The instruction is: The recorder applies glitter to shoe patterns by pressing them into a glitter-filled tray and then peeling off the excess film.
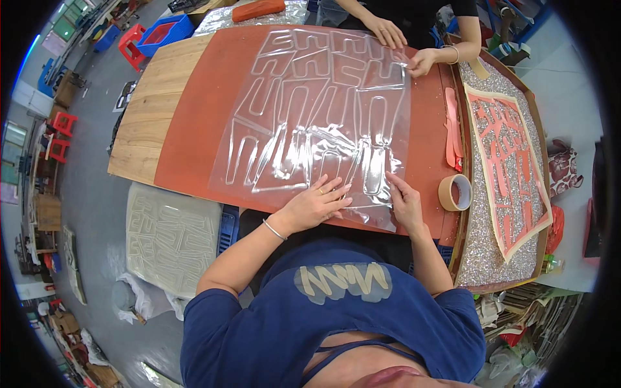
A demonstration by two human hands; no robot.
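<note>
A large clear plastic sheet [310, 129] with raised letter-like outlines lies over a reddish-brown mat [187, 123] on the table. My left hand [317, 205] rests flat on the sheet's near edge, its fingers spread. At the sheet's near right edge, my right hand [406, 204] touches the film with its fingers stretched out. Across the table a co-worker's one hand [388, 32] lies by the sheet's far right corner, while the other hand [424, 61] pinches that corner.
Right of the mat are a tape roll [455, 193], a pink-red tool [452, 126] and a glittery tray [479, 226] bearing a pink cut-out stencil [511, 168]. A pale moulded sheet [171, 239] sits lower left. Blue crate [165, 32] and red stools [61, 136] stand beyond.
</note>
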